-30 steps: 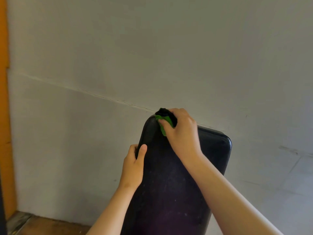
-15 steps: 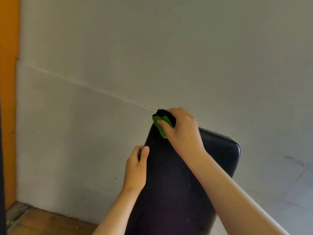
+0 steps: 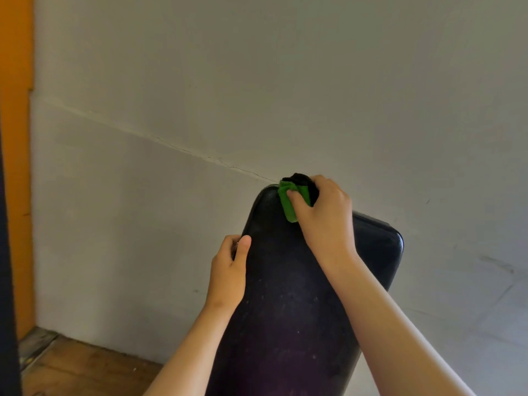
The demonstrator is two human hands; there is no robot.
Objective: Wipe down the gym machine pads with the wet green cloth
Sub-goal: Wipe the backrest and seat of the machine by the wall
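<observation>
A long black padded backrest point(image 3: 288, 295) rises from the bottom centre, tilted up toward the wall, its surface speckled with pale dust. My right hand point(image 3: 325, 215) is closed on a bunched green cloth point(image 3: 288, 201) with a dark part at the top, pressing it onto the pad's upper left corner. My left hand point(image 3: 228, 270) grips the pad's left edge lower down, thumb on the front face and fingers wrapped behind the edge.
A pale grey wall point(image 3: 257, 81) with a thin diagonal crack stands right behind the pad. An orange strip point(image 3: 15, 138) runs down the left side. Wooden floor point(image 3: 85, 370) shows at bottom left, and a dark edge point(image 3: 5, 281) sits at the far left.
The view has drifted a little, so the pad and both hands sit slightly further right. My right hand keeps the cloth at the pad's top left corner; my left hand stays on the edge.
</observation>
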